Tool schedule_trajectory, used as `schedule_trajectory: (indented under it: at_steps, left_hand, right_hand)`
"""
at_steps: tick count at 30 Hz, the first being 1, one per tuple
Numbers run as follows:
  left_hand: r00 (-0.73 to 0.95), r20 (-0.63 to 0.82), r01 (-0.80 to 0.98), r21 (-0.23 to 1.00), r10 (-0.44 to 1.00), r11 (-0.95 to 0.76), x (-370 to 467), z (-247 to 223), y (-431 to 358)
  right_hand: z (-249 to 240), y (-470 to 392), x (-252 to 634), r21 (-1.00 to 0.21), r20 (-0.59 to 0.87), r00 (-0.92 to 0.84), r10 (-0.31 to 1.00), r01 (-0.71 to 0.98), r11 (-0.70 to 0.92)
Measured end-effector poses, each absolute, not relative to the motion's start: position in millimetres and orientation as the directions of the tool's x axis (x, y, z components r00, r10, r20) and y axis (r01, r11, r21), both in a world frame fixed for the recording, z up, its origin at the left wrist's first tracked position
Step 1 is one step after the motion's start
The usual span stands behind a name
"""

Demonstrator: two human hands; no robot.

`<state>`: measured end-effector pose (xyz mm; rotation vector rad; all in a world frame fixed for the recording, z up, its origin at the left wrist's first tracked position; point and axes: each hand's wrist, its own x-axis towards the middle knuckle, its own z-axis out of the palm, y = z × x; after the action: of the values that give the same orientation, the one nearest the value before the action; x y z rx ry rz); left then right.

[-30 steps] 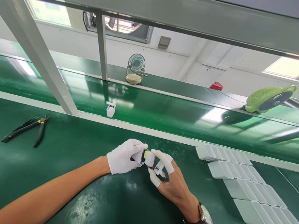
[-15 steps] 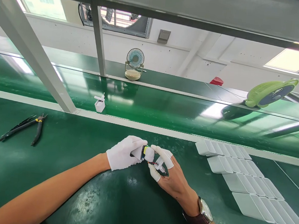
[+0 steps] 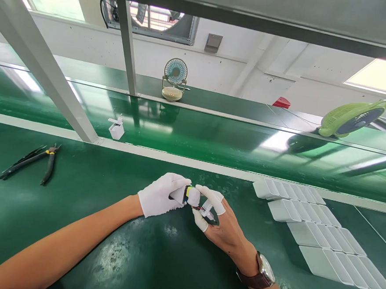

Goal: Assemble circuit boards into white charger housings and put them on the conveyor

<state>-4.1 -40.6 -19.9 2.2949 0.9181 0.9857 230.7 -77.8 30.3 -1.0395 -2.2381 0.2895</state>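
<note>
White housing (image 3: pixel 177 194) sits over the green bench (image 3: pixel 152 258), clasped by the left hand (image 3: pixel 161 196), while finger and thumb of the right hand (image 3: pixel 222 223) hold the wired insert (image 3: pixel 194 198) at its end (apparently a fitting step), so the next move calls for alignment and free wires (image 3: pixel 200 208)

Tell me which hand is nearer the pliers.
Left. The left hand is to the right of the pliers, not touching them; the right hand is farther right, beyond the left.
</note>
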Motion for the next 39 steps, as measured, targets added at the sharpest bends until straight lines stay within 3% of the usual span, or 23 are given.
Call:
schedule_trajectory:
  at_steps: [8,16,26,39]
  left_hand:
    - [0.526,0.454,0.375,0.636,0.720,-0.675,-4.4,-18.3,-39.8]
    - [0.515,0.430,0.397,0.647,0.742,-0.651,-4.8,-21.7,-41.4]
    - [0.527,0.435,0.395,0.635,0.730,-0.664,-5.0,-20.0,-40.5]
    - [0.532,0.461,0.388,0.612,0.710,-0.689,-4.1,-18.7,-38.8]
  right_hand:
    - [23.2,-75.7,234.2,-0.427,0.451,-0.508,0.734,0.600,0.677]
    - [24.5,-76.6,232.9,-0.485,0.450,-0.465,0.762,0.590,0.646]
    - [27.5,-75.5,233.2,-0.404,0.472,-0.514,0.716,0.596,0.694]
    - [28.6,-75.3,233.2,-0.471,0.458,-0.490,0.742,0.574,0.670]
